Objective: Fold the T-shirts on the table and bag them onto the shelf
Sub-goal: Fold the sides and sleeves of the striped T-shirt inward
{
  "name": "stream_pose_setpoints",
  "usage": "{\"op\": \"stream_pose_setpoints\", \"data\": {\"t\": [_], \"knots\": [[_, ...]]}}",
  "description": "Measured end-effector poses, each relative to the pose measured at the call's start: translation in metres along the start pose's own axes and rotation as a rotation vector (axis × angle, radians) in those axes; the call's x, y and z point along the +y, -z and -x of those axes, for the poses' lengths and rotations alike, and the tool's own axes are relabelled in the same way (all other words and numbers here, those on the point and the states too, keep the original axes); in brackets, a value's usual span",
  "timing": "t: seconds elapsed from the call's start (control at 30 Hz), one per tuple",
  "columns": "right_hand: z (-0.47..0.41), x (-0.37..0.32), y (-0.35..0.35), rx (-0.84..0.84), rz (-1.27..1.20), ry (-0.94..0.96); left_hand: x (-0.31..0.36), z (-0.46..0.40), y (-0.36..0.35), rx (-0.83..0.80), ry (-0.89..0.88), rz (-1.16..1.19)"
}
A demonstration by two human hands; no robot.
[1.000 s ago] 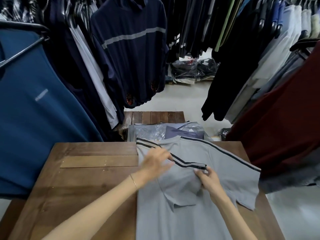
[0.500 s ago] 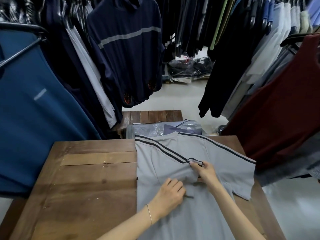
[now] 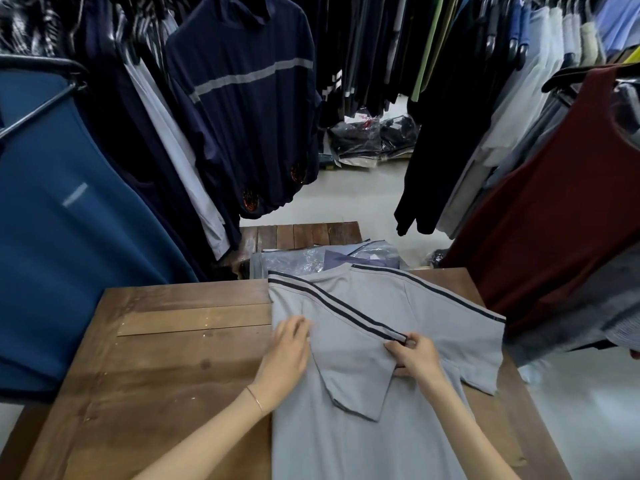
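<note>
Hanging clothes (image 3: pixel 242 109) fill top half of frame. Wooden surface (image 3: pixel 166 358) across bottom. Grey T-shirt (image 3: pixel 363 441) flat on its right half, one striped sleeve folded in across the middle. Left hand (image 3: pixel 285 358) flat on shirt's left edge, fingers straight. Right hand (image 3: pixel 414 356) at centre, fingers pinching the striped sleeve cuff.

No legible text anywhere

The pale mark on the blue hanging garment (image 3: pixel 74 194) and the red print on the bagged clothes (image 3: pixel 363 120) on the floor are both too blurred to read.
</note>
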State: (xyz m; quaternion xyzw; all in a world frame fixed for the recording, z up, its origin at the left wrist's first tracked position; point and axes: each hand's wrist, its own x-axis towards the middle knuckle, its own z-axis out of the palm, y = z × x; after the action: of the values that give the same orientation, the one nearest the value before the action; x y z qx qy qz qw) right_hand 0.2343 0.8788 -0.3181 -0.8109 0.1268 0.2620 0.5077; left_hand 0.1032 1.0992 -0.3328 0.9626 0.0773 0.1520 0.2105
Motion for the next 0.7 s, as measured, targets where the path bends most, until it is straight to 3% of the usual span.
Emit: {"op": "stream_pose_setpoints", "data": {"t": [0.23,0.33,0.4,0.5,0.63,0.7], "knots": [[-0.003,0.005,0.000,-0.035,-0.063,-0.018,-0.046,-0.033,0.015,-0.421,0.239,-0.152],[-0.002,0.005,0.001,-0.048,-0.074,-0.014,-0.045,-0.055,0.022,-0.482,0.206,-0.218],[0.000,0.003,0.001,-0.049,-0.079,-0.008,-0.040,-0.066,0.025,-0.398,0.159,-0.202],[0.007,0.003,-0.003,-0.026,-0.069,0.012,-0.026,-0.082,0.019,-0.204,0.145,0.094],[0.029,-0.005,-0.010,0.112,0.150,0.178,-0.012,-0.102,0.012,-0.356,0.594,0.669],[0.054,-0.022,-0.018,0.062,0.195,0.357,-0.008,-0.111,0.014,-0.360,0.772,0.830]]}}
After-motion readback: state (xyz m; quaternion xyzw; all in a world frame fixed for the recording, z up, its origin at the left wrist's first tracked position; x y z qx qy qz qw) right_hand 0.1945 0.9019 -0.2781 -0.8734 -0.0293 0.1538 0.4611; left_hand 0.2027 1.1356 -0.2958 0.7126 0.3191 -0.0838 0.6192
